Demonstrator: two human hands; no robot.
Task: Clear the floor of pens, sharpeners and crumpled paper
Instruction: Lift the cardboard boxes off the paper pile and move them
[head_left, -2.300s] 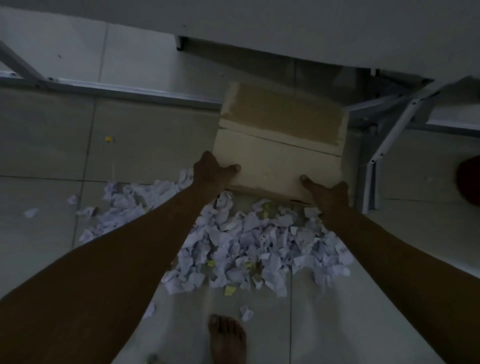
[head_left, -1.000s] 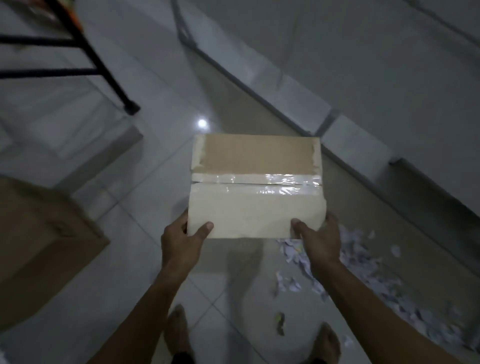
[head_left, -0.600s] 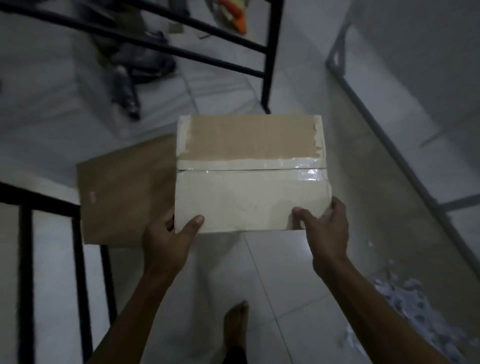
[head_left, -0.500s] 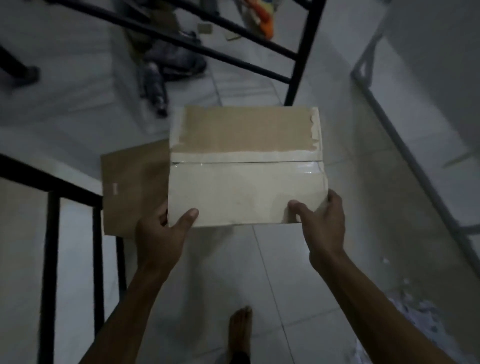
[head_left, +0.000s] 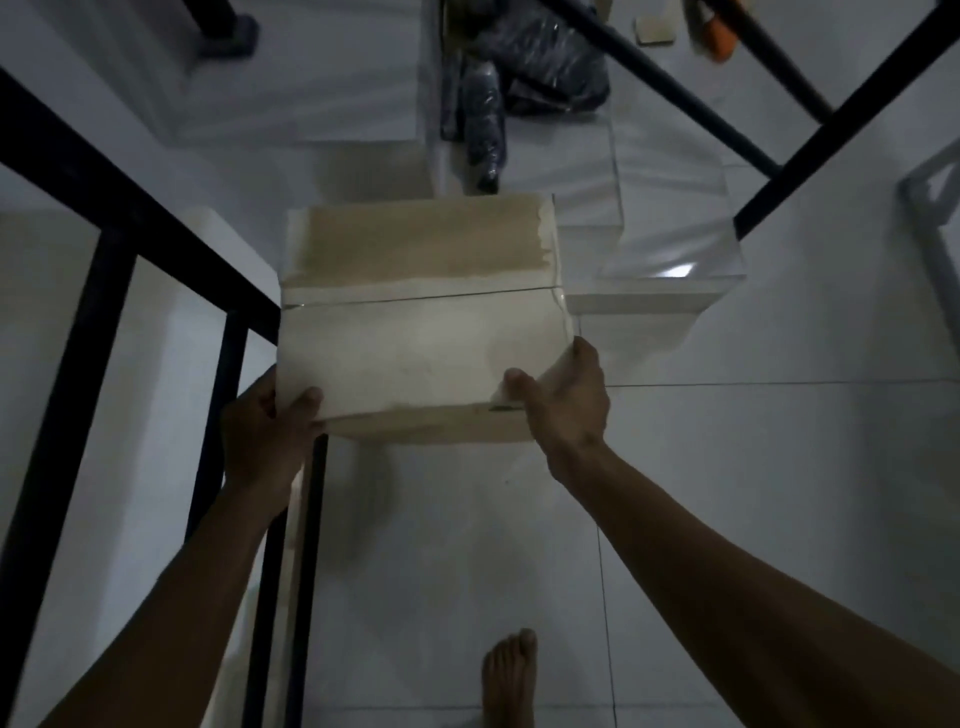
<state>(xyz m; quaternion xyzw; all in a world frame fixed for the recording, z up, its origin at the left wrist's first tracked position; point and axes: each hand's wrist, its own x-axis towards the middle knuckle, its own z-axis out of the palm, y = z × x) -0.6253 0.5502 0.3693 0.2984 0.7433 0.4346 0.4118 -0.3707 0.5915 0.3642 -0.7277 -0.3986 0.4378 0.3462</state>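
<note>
A taped cardboard box (head_left: 421, 322) is held out in front of me above a tiled landing, with a strip of brown tape across its far half. My left hand (head_left: 265, 431) grips its near left corner, thumb on top. My right hand (head_left: 563, 400) grips the near right corner, thumb on top and fingers round the side. The box's near side wall shows below the top face. No crumpled paper, pens or sharpeners are in view.
A black metal railing (head_left: 140, 234) runs along the left and another black rail (head_left: 810, 130) crosses the upper right. White tiled steps (head_left: 660, 223) descend ahead. Dark wrapped bundles (head_left: 514, 62) lie on a step at top centre. My bare foot (head_left: 509, 675) stands on the tiles.
I have turned away from the paper pile and carried the box toward the stairs. The brown cardboard sheet seen at left is now out of sight and the box is tilted lower.
</note>
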